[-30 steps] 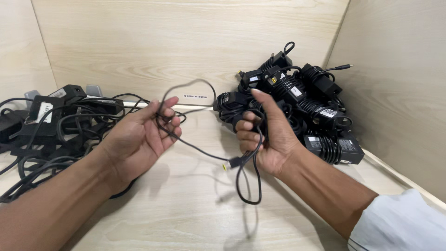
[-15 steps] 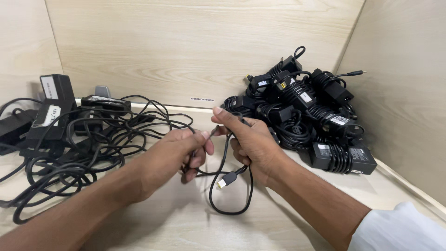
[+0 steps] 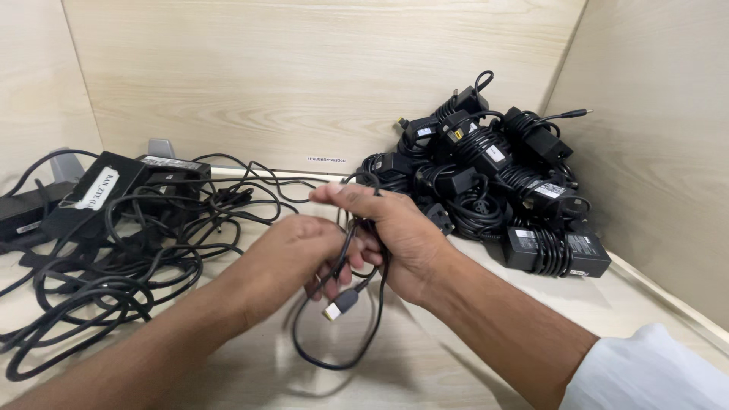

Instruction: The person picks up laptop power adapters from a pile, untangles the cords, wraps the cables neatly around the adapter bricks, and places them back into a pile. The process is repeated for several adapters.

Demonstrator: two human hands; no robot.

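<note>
We hold a black cable (image 3: 334,357) bunched between both hands, just in front of the big heap of wound adapters (image 3: 493,190) in the far right corner. Our right hand (image 3: 395,235) is closed around the gathered strands, thumb and fingers pinching them at the top; our left hand (image 3: 292,254) is curled narrow against the same bundle from the left side. One loop hangs below the hands, and the flat plug with the yellow tip (image 3: 340,305) dangles just beneath them.

To coil well, we judge it best to keep each loop the same size, hold the gathered turns firmly in the right hand, and let the left feed the slack without twisting it, so the plug end does not snag.

Left of the heap, across the pale wooden desk (image 3: 456,364), lies a loose tangle of unwound cables and power bricks (image 3: 114,228). Wooden partition walls (image 3: 304,68) close in the back and both sides.
</note>
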